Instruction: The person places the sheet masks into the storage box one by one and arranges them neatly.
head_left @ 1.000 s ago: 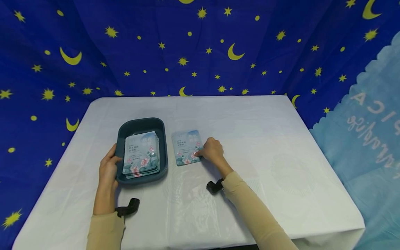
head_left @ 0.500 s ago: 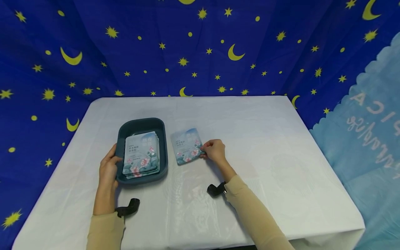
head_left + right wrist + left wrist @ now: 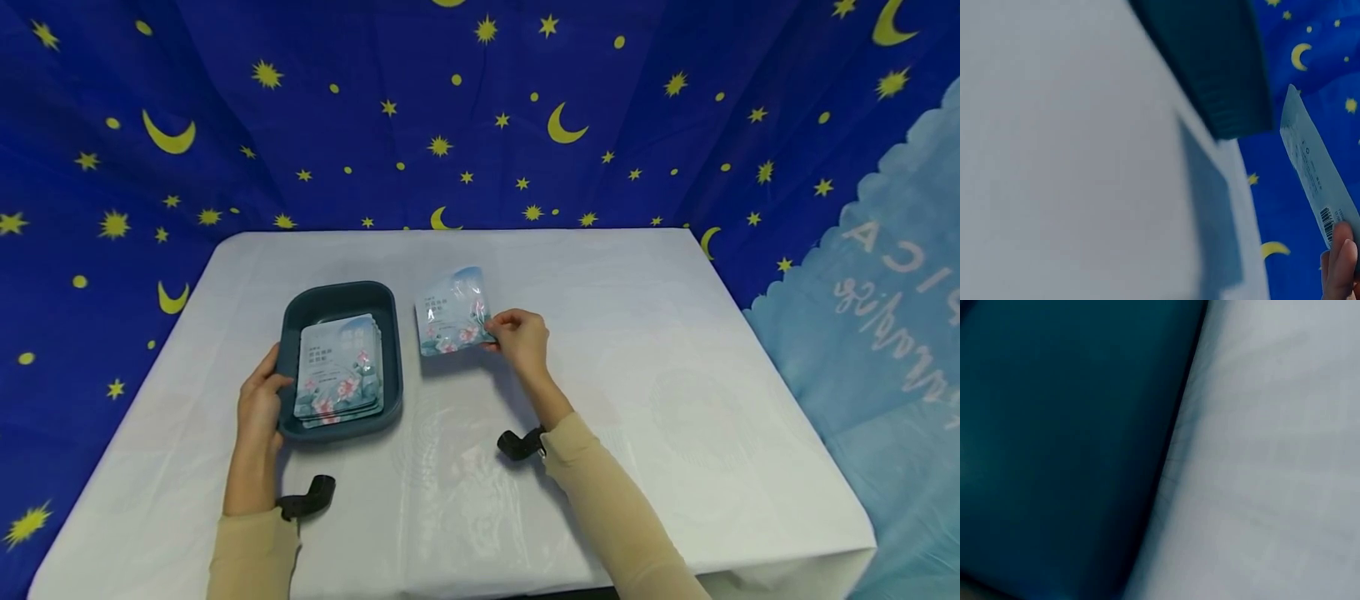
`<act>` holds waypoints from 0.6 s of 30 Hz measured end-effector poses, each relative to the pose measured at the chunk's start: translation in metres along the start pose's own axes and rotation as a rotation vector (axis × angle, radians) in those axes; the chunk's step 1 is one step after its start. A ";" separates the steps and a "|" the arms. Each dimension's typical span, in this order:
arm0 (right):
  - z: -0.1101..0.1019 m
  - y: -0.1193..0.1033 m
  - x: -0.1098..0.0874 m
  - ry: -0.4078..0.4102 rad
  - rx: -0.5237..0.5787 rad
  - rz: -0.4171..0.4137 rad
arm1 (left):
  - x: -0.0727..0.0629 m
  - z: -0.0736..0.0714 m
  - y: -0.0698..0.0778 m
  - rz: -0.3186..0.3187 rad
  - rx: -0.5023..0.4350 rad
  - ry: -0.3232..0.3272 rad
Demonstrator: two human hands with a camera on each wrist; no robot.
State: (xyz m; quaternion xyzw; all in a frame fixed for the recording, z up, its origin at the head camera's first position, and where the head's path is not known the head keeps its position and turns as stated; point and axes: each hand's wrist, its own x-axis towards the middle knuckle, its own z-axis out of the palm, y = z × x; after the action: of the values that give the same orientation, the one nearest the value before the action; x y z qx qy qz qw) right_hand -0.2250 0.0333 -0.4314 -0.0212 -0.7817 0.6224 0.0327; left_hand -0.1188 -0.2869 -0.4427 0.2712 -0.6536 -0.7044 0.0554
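Note:
A dark teal plastic tray [image 3: 341, 293] sits on the left of the table, holding a stack of flat floral sachets [image 3: 336, 367]. My left hand [image 3: 260, 406] grips its left wall, thumb over the rim and the other fingers mostly hidden outside. In the left wrist view the tray's smooth wall [image 3: 1066, 437] fills the left half. Right of the tray, my right hand [image 3: 522, 340] pinches a single sachet [image 3: 453, 310] by its lower right corner, raised off the table and tilted. The right wrist view shows the barcoded back of this sachet [image 3: 1316, 169] above my fingertips [image 3: 1341, 265].
A white cloth covers the table [image 3: 675, 350]. A blue curtain [image 3: 480, 125] with yellow moons and stars hangs behind it, and a light blue cloth [image 3: 892, 375] with lettering hangs at the right. Black wrist mounts [image 3: 307, 498] stick out from both forearms.
My right hand has taken hold of the single sachet, which lay flat on the table, and lifted it up and away from me. The left hand and tray have stayed put.

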 end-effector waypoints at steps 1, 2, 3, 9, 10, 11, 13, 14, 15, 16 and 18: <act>0.001 -0.004 0.000 -0.006 0.008 -0.009 | 0.000 0.000 0.000 0.002 -0.003 0.000; 0.003 -0.009 0.000 -0.011 0.016 -0.019 | -0.001 0.000 0.000 0.002 -0.002 0.001; 0.005 -0.014 -0.001 -0.017 0.021 -0.030 | -0.001 0.000 0.001 0.004 -0.004 0.001; 0.028 -0.040 -0.005 -0.053 0.015 -0.081 | -0.001 0.001 0.000 0.011 0.003 0.005; 0.032 -0.044 -0.007 -0.063 0.008 -0.091 | -0.001 0.001 0.000 0.011 0.004 0.005; 0.037 -0.047 -0.008 -0.073 0.005 -0.100 | -0.001 0.001 0.000 0.011 0.003 0.004; 0.046 -0.053 -0.011 -0.095 -0.002 -0.115 | 0.000 0.001 0.000 0.013 0.004 0.003; 0.051 -0.055 -0.013 -0.106 -0.009 -0.127 | 0.000 0.001 0.000 0.012 0.004 0.004; 0.056 -0.057 -0.015 -0.117 -0.015 -0.139 | 0.000 0.001 0.000 0.011 0.006 0.005; 0.061 -0.058 -0.017 -0.128 -0.025 -0.149 | -0.001 0.001 0.000 0.010 0.008 0.006; 0.070 -0.061 -0.021 -0.148 -0.053 -0.171 | -0.001 0.001 0.001 0.007 0.016 0.013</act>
State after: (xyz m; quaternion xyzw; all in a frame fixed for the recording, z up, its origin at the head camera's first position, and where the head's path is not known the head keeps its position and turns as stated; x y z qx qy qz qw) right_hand -0.2090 -0.0501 -0.3884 0.0907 -0.7972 0.5962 0.0271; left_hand -0.1187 -0.2856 -0.4416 0.2738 -0.6596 -0.6974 0.0598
